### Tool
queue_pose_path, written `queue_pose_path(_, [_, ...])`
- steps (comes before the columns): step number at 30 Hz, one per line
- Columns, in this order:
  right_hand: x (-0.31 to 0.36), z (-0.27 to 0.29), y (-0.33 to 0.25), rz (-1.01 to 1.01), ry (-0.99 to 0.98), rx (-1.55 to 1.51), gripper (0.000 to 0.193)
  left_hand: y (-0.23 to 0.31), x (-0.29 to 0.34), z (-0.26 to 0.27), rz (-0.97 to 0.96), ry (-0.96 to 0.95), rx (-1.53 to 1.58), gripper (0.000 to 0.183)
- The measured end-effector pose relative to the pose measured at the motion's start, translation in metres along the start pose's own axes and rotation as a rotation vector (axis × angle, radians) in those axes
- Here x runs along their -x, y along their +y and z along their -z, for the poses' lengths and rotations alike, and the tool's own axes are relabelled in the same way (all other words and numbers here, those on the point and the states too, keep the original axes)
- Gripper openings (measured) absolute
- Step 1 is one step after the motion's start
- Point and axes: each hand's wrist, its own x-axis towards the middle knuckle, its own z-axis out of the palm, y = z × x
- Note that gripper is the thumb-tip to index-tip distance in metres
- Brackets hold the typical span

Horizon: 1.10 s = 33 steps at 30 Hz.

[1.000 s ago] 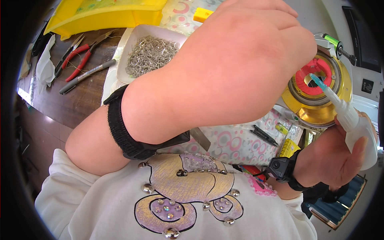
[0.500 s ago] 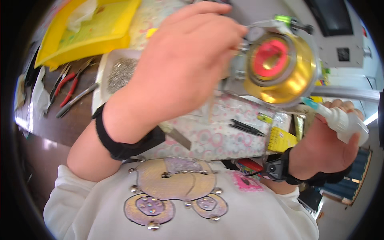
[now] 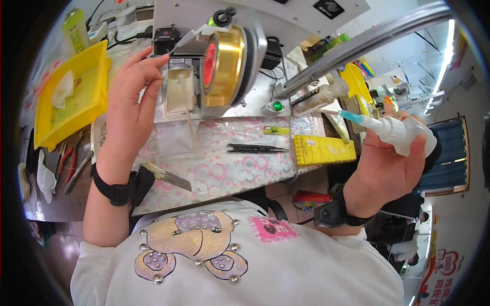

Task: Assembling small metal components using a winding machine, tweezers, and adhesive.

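Observation:
My left hand [image 3: 130, 99] is raised over the left part of the bench, just left of a small machine. Its thumb and forefinger come together near the tip of the machine's thin white guide arm [image 3: 191, 39]; whatever they pinch is too fine to make out. Behind that arm stands a large gold spool [image 3: 228, 66] with a red centre. My right hand [image 3: 385, 168] is wrapped round a translucent white squeeze bottle [image 3: 403, 133], held tilted at the right. Its teal needle tip [image 3: 351, 116] points up and left, apart from everything else.
A yellow tray [image 3: 43, 133] and red-handled pliers [image 3: 66, 159] lie at the left. On the patterned cover are black tweezers [image 3: 258, 148], a flat metal blade [image 3: 171, 177] and a yellow block [image 3: 324, 150]. A metal rail [image 3: 367, 45] slants across the upper right.
The view has swung, and the machine and spool appear further left. My left hand has drawn lower and looks smaller. The squeeze bottle stays in my right hand, now in front of the rail's lower end.

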Motion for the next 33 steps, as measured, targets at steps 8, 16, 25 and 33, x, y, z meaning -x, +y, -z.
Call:
queue_pose_path(8, [0.008, 0.008, -0.033, -0.128, 0.099, -0.507, 0.036, 0.011, -0.002, 0.003, 0.012, -0.019, -0.057, 0.007])
queue_pose_path(16, [0.009, 0.010, -0.039, -0.217, 0.061, -0.835, 0.033, 0.021, -0.011, 0.008, -0.015, -0.088, -0.219, 0.013])
queue_pose_path(25, [-0.017, 0.051, 0.007, 0.279, -0.082, 0.148, 0.033, 0.022, -0.008, 0.002, 0.021, -0.030, -0.142, 0.013])
queue_pose_path(33, [-0.088, 0.085, 0.097, -0.076, 0.096, 0.497, 0.029, 0.021, -0.007, 0.003, 0.059, -0.066, -0.086, 0.007])
